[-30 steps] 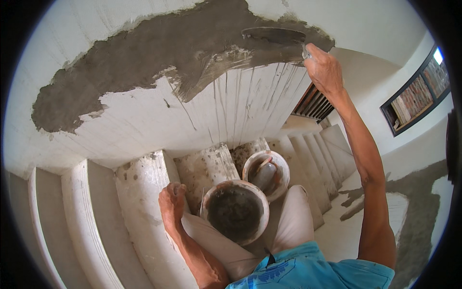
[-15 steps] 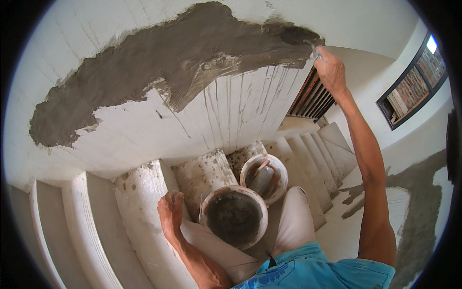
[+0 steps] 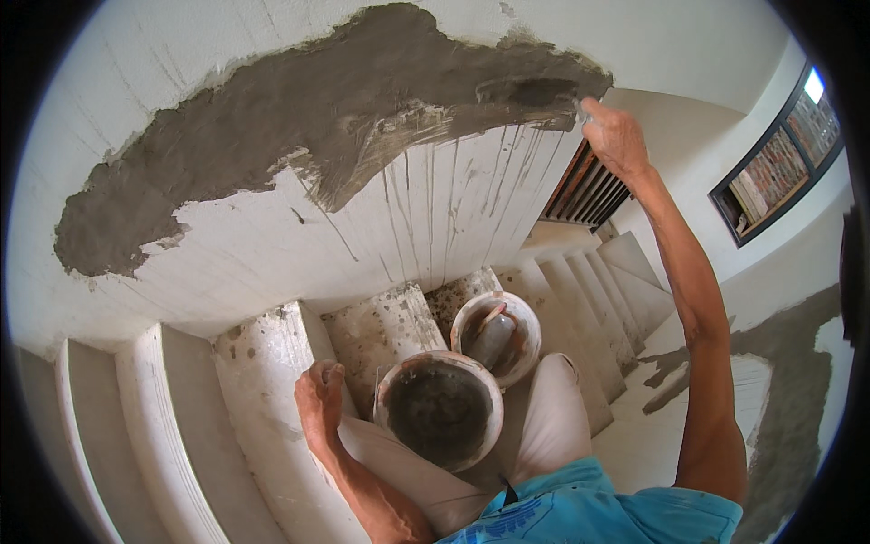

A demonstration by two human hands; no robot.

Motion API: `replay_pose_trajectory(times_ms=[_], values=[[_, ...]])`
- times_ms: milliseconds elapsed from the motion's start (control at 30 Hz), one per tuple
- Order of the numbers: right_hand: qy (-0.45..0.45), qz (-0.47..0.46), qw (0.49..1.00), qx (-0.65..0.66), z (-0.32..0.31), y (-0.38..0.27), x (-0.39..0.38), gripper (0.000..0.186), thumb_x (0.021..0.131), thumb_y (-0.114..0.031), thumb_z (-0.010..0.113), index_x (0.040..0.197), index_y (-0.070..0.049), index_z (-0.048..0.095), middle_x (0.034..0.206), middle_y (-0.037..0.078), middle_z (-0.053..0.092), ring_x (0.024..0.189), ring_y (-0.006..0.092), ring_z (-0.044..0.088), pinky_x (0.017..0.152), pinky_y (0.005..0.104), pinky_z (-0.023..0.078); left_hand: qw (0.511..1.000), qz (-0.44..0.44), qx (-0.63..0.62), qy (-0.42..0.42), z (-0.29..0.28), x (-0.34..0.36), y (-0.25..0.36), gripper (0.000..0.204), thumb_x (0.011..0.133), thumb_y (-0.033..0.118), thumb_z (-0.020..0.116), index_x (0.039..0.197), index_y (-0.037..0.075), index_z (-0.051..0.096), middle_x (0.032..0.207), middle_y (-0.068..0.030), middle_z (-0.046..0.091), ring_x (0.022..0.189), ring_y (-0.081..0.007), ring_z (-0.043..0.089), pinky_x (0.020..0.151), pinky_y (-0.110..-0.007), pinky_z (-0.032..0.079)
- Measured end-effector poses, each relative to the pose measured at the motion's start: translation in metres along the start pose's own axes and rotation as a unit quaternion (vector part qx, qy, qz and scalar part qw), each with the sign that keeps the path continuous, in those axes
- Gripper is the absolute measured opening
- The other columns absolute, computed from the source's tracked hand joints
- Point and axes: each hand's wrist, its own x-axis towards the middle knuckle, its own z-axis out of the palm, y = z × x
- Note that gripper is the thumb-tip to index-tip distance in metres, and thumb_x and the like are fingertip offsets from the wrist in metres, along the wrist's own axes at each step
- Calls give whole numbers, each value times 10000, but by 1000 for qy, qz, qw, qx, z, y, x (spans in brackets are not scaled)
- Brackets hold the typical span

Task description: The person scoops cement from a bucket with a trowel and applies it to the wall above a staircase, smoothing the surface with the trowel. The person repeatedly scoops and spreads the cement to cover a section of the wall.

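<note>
My right hand [image 3: 615,138] is stretched up to the far right end of a grey mortar patch [image 3: 299,104] on the white wall. Its fingers are closed round the handle of a trowel [image 3: 536,92], whose dark blade lies against the mortar and is hard to tell from it. My left hand [image 3: 321,388] is a loose fist by my left knee, with nothing visible in it. Between my legs stands a bucket [image 3: 439,408] of wet grey mortar. Just beyond it, a second bucket [image 3: 496,338] has a grey tool with a reddish handle inside.
White steps [image 3: 272,363] spattered with mortar run down from left to right under the wall. Past my right arm are a dark slatted grille [image 3: 587,186], a dark-framed window [image 3: 775,168] and another mortar-smeared wall surface [image 3: 797,390].
My right hand and the trowel have moved slightly left and down along the mortar patch. My left hand has barely shifted, and the buckets stand in the same place.
</note>
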Motion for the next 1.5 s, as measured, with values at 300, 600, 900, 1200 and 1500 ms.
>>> replay_pose_trajectory(times_ms=[300, 600, 900, 1200, 1500], values=[[33, -4, 999, -26, -19, -7, 34, 174, 839, -128, 560, 970, -36, 629, 678, 214, 617, 630, 409, 607, 613, 495, 492, 1000, -4, 2, -3, -1, 0, 1, 327, 908, 264, 650, 1058, -15, 735, 975, -243, 732, 943, -417, 697, 850, -471, 518], [27, -25, 999, -29, -18, -11, 38, 186, 842, -125, 561, 990, -59, 653, 640, 210, 608, 608, 389, 626, 618, 477, 522, 1000, -12, -6, -3, -1, 0, -1, 323, 904, 255, 655, 1058, -20, 731, 974, -242, 727, 953, -423, 688, 852, -472, 515], [-2, -12, 1000, -6, -19, -11, 40, 129, 824, -126, 560, 905, -33, 596, 634, 207, 588, 595, 377, 607, 599, 479, 506, 1000, -6, -5, -1, 0, 0, -1, 316, 906, 258, 653, 1041, -15, 735, 972, -237, 729, 944, -422, 689, 852, -474, 515], [-24, -30, 999, -22, -17, -16, 34, 104, 810, -86, 553, 885, -18, 579, 644, 192, 588, 589, 369, 596, 578, 472, 494, 1000, -10, -1, -1, -1, 0, -5, 313, 906, 256, 646, 1058, -2, 738, 976, -234, 730, 956, -418, 691, 858, -472, 518], [-76, 16, 997, 18, -8, -23, 20, 158, 863, -122, 565, 990, -43, 613, 775, 231, 631, 718, 429, 633, 647, 496, 489, 1000, -27, -2, -7, -4, -2, 1, 333, 904, 271, 651, 1082, 4, 740, 989, -240, 731, 966, -419, 693, 874, -473, 518]])
